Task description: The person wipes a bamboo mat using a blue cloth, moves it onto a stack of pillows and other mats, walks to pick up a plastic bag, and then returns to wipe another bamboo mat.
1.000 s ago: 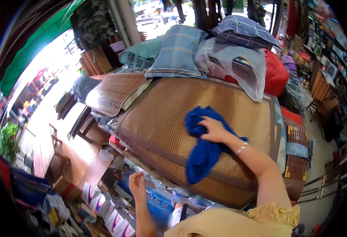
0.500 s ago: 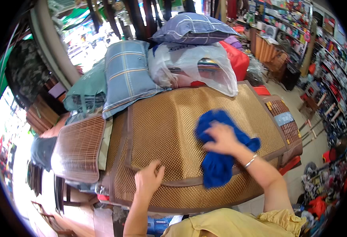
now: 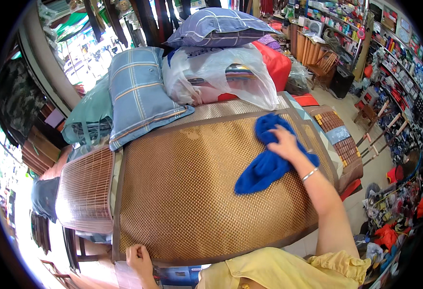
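Note:
A brown woven mat (image 3: 187,178) with a dark cloth border lies spread before me, its surface slightly rippled. My left hand (image 3: 139,258) is closed at the mat's near left corner, its fingers curled on the border. Toward the mat's far right, my right hand (image 3: 285,143) grips a crumpled blue cloth (image 3: 262,171) and presses it against the weave. One end of the cloth trails toward the middle of the mat. Part of the cloth is hidden under my palm and fingers.
Behind the mat sit a blue plaid pillow (image 3: 141,91), a white plastic bag (image 3: 250,86) and another pillow (image 3: 221,29) on top of it. A slatted mat (image 3: 87,188) lies at left, a rolled bamboo mat (image 3: 336,135) at right. Packed shelves (image 3: 399,62) line the right side.
The mat's upper layer has come toward me, baring a greyish mat at the back. My left hand has moved down and left to its corner. My right hand has shifted the cloth away and right.

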{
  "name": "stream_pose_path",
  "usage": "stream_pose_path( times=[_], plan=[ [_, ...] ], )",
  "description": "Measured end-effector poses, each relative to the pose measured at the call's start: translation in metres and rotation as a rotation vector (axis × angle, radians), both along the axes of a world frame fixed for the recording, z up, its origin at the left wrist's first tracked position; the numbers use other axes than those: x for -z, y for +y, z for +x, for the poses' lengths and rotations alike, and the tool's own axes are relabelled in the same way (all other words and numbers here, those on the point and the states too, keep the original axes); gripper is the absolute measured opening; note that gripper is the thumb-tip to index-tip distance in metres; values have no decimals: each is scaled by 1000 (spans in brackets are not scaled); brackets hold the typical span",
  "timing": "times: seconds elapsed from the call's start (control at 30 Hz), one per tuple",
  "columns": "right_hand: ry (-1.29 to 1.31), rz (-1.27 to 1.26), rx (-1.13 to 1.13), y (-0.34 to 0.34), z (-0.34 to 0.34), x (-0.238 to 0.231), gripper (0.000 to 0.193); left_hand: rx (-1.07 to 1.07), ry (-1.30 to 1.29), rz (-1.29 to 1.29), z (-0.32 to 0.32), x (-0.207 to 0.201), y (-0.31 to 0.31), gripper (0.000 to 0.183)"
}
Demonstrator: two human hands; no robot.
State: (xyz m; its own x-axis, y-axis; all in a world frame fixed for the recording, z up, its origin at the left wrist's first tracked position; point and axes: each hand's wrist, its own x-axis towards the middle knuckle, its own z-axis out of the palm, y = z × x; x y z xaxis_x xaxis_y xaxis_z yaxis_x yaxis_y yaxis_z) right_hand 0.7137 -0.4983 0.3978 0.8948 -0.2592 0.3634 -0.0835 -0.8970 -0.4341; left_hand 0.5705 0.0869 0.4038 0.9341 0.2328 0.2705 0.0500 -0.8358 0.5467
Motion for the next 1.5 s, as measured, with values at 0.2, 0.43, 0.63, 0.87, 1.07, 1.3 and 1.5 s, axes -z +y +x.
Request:
stream_pose_path(
  times=[0.2, 0.43, 0.63, 0.87, 1.07, 1.3, 1.5],
  plan=[
    [146, -41, 143, -28, -2, -8, 55, 2, 38, 431, 6, -61, -61, 63],
    [-144, -14, -973, 213, -5, -19, 53, 613, 151, 339, 92, -16, -160, 71],
    [-190, 20, -701, 173, 109, -8, 41, 580, 190, 372, 93, -10, -162, 75],
    [213, 13, 180, -80, 85, 13, 64, 560, 185, 330, 94, -13, -161, 78],
    [99, -51, -58, -50, -22, 32, 60, 528, 208, 333, 91, -17, -159, 78],
    [131, -44, -1149, 203, -21, -28, 59, 585, 190, 273, 97, -15, -161, 69],
    [136, -49, -1287, 332, 124, -8, 52, 576, -9, 290, 89, 24, -142, 61]
  ],
)
